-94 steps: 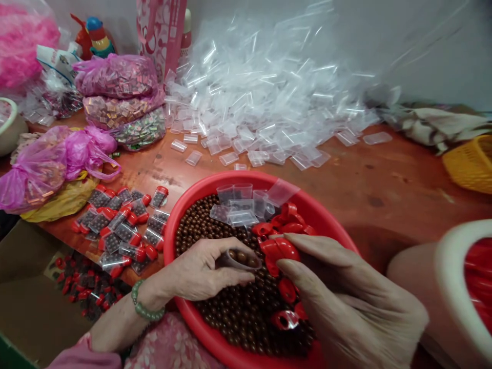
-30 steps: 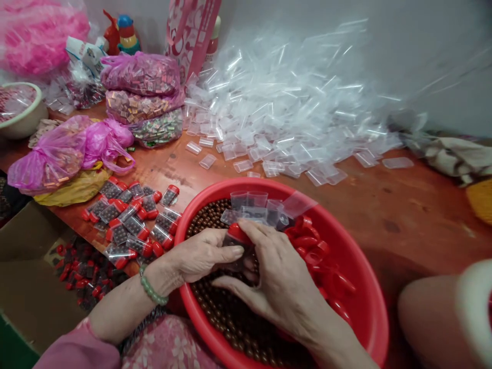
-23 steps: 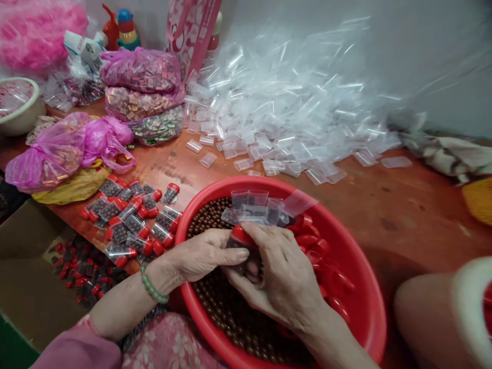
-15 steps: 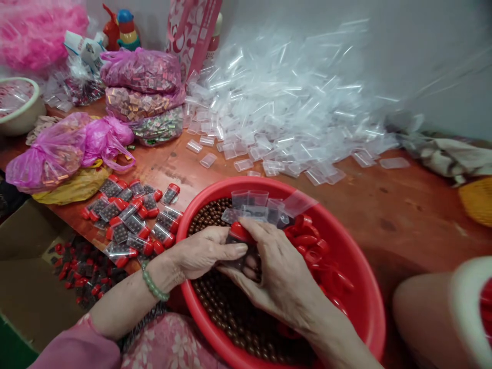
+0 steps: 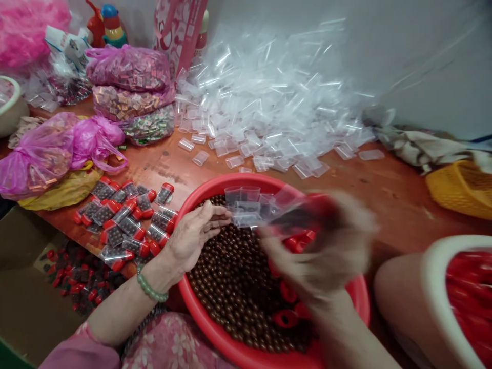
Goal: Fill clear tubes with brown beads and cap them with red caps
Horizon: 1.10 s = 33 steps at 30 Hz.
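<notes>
My left hand (image 5: 198, 233) reaches over the left side of a red tub (image 5: 205, 338), fingers stretched out and apart. Its fingertips lie at, perhaps against, several clear plastic sleeves (image 5: 246, 211). Over the tub's right half, my right hand (image 5: 326, 251) is smeared by motion. Between its fingers is a clear plastic container (image 5: 294, 218) with dark contents and what looks like a red cap. Brown round balls (image 5: 238, 287) fill much of the tub, and red plastic caps (image 5: 286, 319) lie on its right side, partly hidden by my right hand.
Filled red-capped containers (image 5: 130, 228) lie left of the tub, more in a cardboard box (image 5: 19, 271) below. A heap of clear sleeves (image 5: 261, 113) stands behind. Tied bags (image 5: 130, 72) sit back left. At right are a white bucket (image 5: 403, 287) and a yellow basket (image 5: 457, 187).
My right hand has swung right and up with the red-capped container. My left hand has let go of it and spread its fingers. The view has shifted slightly to the right.
</notes>
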{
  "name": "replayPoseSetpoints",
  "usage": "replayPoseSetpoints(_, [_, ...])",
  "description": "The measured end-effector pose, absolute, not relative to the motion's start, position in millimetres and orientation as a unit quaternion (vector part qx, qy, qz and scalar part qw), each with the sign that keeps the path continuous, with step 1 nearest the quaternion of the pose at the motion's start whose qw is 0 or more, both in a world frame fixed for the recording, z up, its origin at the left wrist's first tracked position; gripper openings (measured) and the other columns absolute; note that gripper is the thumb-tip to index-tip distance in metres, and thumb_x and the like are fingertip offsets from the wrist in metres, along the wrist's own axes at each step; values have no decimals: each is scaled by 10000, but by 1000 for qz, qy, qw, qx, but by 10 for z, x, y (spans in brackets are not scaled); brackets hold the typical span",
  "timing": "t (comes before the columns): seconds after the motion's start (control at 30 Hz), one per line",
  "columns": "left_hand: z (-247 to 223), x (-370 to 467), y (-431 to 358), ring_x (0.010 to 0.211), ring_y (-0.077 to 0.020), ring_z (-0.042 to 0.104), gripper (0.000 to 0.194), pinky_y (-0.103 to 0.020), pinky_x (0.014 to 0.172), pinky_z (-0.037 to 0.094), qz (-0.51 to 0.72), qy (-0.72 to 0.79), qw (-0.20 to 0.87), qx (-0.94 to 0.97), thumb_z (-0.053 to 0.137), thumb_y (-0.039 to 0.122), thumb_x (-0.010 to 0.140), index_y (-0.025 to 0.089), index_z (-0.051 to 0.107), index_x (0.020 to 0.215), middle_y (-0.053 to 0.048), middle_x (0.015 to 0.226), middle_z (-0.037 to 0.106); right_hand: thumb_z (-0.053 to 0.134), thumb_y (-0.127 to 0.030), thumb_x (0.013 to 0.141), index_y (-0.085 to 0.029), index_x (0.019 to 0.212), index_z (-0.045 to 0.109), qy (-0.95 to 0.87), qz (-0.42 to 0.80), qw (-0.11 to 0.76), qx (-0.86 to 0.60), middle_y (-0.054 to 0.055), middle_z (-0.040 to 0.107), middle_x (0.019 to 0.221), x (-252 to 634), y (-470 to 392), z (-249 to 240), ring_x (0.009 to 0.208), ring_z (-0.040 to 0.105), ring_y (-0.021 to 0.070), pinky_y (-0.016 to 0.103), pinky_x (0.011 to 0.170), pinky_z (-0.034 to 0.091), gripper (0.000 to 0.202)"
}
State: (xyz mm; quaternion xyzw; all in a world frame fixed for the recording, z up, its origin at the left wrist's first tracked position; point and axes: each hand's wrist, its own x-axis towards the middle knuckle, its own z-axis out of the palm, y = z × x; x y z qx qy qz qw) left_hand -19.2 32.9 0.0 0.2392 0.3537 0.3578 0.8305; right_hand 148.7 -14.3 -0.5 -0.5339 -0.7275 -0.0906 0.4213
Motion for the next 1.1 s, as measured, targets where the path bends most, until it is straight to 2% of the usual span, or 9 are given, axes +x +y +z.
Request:
replayPoseSetpoints(0.07, [2, -197, 324, 921, -157, 620, 282, -290, 892, 409, 357, 352, 830, 244, 607, 418, 870, 152, 699, 895, -59, 971, 705, 724, -263, 738, -289, 1406, 387, -760, -60, 388, -519, 104, 643, 1107, 1462, -155, -33, 951, 635, 302, 455, 791, 521, 749])
replayPoseSetpoints(0.13, [4, -198, 322, 906, -150, 617, 267, -277, 866, 410, 350, 350, 832, 250, 607, 400, 872, 149, 696, 893, -57, 965, 701, 738, -287, 725, -273, 1430, 360, -738, -58, 398, -543, 123, 621, 1152, 1435, -163, -53, 989, 626, 314, 463, 789, 532, 800])
replayPoseSetpoints(0.2, [0, -196, 322, 877, -146, 614, 292, -269, 837, 414, 342, 347, 836, 253, 604, 420, 871, 143, 693, 888, -59, 954, 696, 729, -270, 733, -251, 1461, 312, -740, -64, 393, -542, 143, 605, 1183, 1415, -161, -59, 1031, 610, 329, 491, 818, 519, 840])
replayPoseSetpoints(0.33, [-19, -179, 317, 793, -134, 606, 349, -266, 791, 426, 336, 340, 839, 259, 627, 485, 839, 142, 689, 861, -47, 880, 695, 714, -246, 737, -228, 1455, 325, -762, -50, 383, -519, 155, 609, 1180, 1386, -136, -41, 1025, 615, 326, 473, 807, 523, 817])
replayPoseSetpoints(0.43, [-35, -163, 306, 837, -164, 617, 403, -289, 823, 428, 341, 314, 841, 280, 637, 529, 816, 141, 700, 904, -48, 872, 708, 697, -278, 748, -232, 1434, 349, -770, -39, 368, -520, 148, 628, 1164, 1365, -121, -28, 1000, 629, 324, 480, 805, 527, 771])
replayPoseSetpoints(0.63, [-23, -150, 305, 960, -248, 645, 632, -337, 861, 454, 259, 258, 884, 292, 496, 690, 824, 118, 715, 980, -100, 917, 733, 670, -259, 761, -220, 1419, 356, -782, -7, 357, -510, 146, 634, 1141, 1363, -120, -21, 1003, 631, 307, 471, 813, 538, 730])
replayPoseSetpoints(0.83, [27, -79, 330, 974, -258, 659, 679, -346, 874, 481, 230, 212, 913, 263, 422, 717, 839, 117, 703, 986, -112, 906, 736, 684, -259, 736, -201, 1386, 387, -789, 4, 376, -486, 155, 639, 1132, 1381, -99, -27, 981, 634, 302, 464, 798, 543, 717])
replayPoseSetpoints(0.97, [79, -27, 329, 861, -226, 682, 648, -317, 820, 497, 245, 249, 906, 239, 378, 669, 889, 112, 692, 994, -96, 817, 731, 684, -261, 737, -198, 1367, 401, -788, 13, 377, -486, 154, 644, 1132, 1385, -97, -9, 980, 637, 293, 454, 796, 545, 693])
replayPoseSetpoints(1.1, [140, 38, 375, 639, -182, 664, 668, -266, 636, 502, 216, 289, 908, 213, 303, 624, 931, 84, 694, 900, -86, 650, 680, 689, -262, 737, -205, 1330, 435, -782, 37, 386, -488, 129, 659, 1093, 1387, -75, 29, 964, 645, 275, 428, 785, 548, 647])
